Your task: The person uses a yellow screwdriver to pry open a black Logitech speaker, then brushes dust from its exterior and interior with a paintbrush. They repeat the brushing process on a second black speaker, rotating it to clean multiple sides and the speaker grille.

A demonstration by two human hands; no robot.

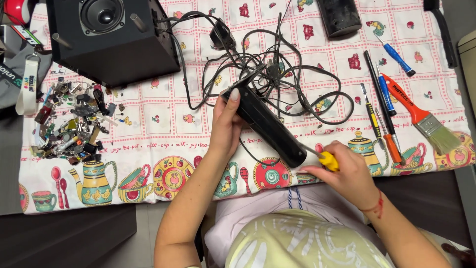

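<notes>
Now my left hand (pixel 225 126) grips the black device (pixel 267 126) by its upper end, tilting it above the cloth (pixel 163 106) so its lower end faces me. My right hand (pixel 347 171) is closed on a yellow screwdriver (pixel 328 161), tip at that end; cables (pixel 292 74) trail behind.

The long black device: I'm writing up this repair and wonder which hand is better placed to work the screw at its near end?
Probably the right hand: it holds the yellow screwdriver at the black device, which the left hand steadies.
</notes>
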